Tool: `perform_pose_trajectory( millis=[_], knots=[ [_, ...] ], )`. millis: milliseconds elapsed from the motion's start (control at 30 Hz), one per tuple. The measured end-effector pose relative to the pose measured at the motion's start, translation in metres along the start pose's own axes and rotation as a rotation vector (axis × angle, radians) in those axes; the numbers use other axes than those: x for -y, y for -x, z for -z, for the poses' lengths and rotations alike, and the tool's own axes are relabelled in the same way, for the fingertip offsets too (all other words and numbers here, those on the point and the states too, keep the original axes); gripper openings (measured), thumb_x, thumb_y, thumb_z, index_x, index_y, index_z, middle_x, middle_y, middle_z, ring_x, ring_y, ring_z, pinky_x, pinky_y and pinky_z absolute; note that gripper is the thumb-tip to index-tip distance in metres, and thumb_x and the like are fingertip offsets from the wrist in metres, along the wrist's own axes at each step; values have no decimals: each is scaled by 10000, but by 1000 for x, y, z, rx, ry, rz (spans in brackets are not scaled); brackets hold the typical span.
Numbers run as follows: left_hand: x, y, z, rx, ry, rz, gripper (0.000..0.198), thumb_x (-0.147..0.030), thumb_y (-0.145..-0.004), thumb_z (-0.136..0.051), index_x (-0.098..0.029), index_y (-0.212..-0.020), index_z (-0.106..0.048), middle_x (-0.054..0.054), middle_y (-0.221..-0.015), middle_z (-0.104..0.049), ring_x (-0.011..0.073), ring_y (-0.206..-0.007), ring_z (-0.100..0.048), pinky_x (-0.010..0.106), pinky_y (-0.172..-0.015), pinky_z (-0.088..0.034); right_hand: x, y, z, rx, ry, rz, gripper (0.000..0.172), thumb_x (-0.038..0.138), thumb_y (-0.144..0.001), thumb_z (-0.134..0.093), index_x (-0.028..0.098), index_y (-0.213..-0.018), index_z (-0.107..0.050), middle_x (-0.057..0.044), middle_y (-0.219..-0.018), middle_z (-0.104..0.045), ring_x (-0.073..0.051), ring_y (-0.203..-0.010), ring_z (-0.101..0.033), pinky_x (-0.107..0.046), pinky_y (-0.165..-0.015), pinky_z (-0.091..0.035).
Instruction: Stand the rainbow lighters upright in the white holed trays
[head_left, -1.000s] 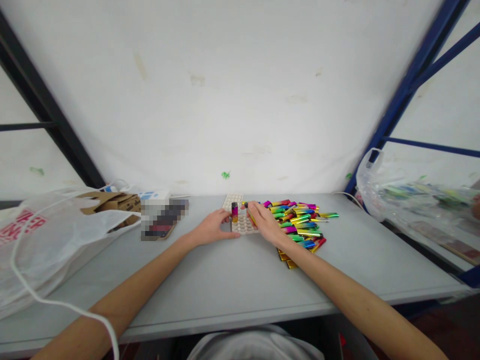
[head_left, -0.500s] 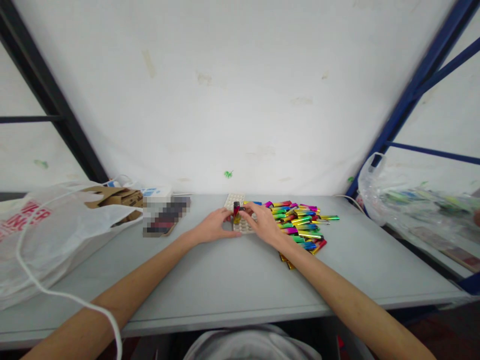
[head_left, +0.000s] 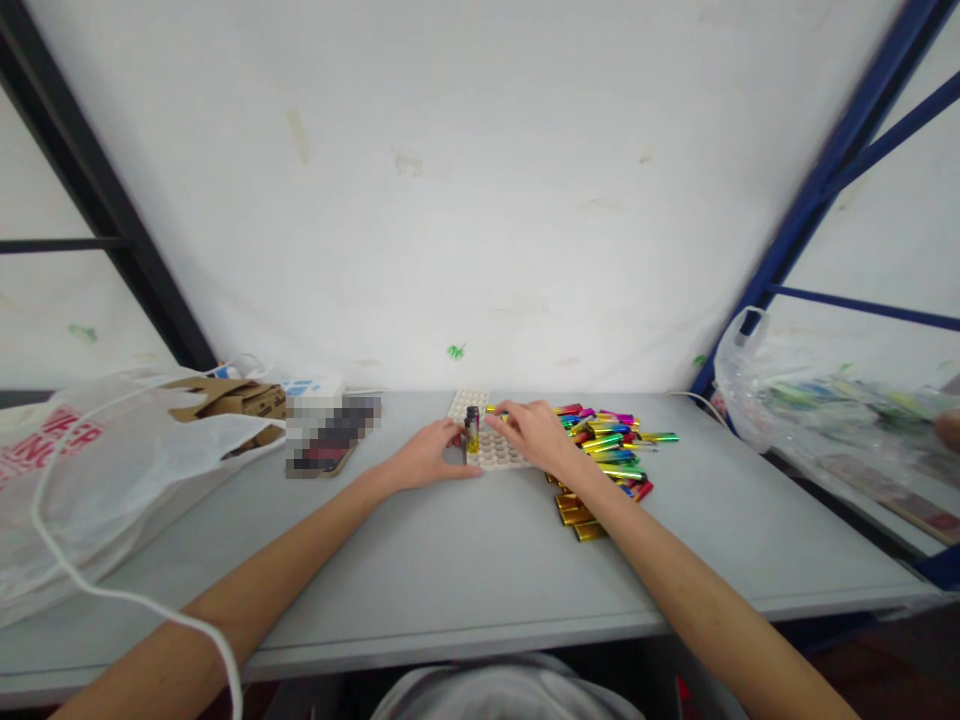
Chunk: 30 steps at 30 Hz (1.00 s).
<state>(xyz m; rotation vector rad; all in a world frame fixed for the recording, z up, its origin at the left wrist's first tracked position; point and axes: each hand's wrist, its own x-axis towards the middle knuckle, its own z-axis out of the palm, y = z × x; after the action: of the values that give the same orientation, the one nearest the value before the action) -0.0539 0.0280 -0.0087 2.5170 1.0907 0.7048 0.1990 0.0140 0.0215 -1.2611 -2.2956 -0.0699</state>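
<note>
A pale tray with rows of round holes (head_left: 504,455) lies on the grey table in front of me. Upright at its left side stands a small group of lighters (head_left: 472,430) with dark tops and shiny yellow bodies. My left hand (head_left: 427,457) rests at the tray's left edge, thumb and fingers spread around the near side of these lighters. Over the tray's right part is my right hand (head_left: 536,435), its fingers apart and slightly bent, with no lighter visible in them. Beside and partly behind it spreads a pile of shiny multicoloured lighters (head_left: 611,440).
On the left are a white plastic bag (head_left: 135,480), a brown cardboard box (head_left: 251,398) and a blurred-out phone-like object (head_left: 337,435). A white cable (head_left: 135,597) crosses my left forearm. Clear plastic bags (head_left: 825,400) lie beyond the blue frame (head_left: 795,210) on the right.
My right hand has let go of a lighter, which now stands upright in the group, and has shifted right towards the pile. My left hand has barely moved.
</note>
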Motion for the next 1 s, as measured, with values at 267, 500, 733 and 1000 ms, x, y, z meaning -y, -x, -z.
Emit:
perform_pose_trajectory(
  millis=[267,500,733,1000],
  knots=[
    [1,-1,0,18,0,12,617,-710,-783,-807,-186,-1096,-719,95,-1075,-721,299,-981,-684,389,-893,-543,-63,1,-2,80,45,-42,370,233,-1102,-501,99,-1389,-692,-201,-1484,-664,-289,-1383,-613,-397,-1174,-436],
    [2,-1,-1,14,-27,20,633,-743,-779,-791,-194,-1083,-711,91,-1056,-712,305,-975,-678,398,-892,-538,-59,-12,-8,242,16,43,261,300,-1089,-582,170,-1148,-801,-136,-1196,-798,-251,-1113,-734,-334,-1023,-507],
    [1,-2,-2,4,-3,1,619,-733,-786,-796,-198,-1087,-714,90,-1052,-712,300,-972,-679,404,-897,-544,-57,-13,-5,230,147,-38,289,306,-1036,-687,103,-1236,-732,-181,-1232,-746,-291,-1188,-673,-382,-1070,-466],
    [0,-2,-2,14,-18,10,608,-715,-778,-803,-188,-1068,-717,104,-1067,-714,316,-976,-685,413,-894,-546,-64,-9,-5,241,149,-26,292,258,-1058,-632,122,-1290,-746,-183,-1214,-734,-285,-1169,-656,-378,-1072,-455]
  ],
)
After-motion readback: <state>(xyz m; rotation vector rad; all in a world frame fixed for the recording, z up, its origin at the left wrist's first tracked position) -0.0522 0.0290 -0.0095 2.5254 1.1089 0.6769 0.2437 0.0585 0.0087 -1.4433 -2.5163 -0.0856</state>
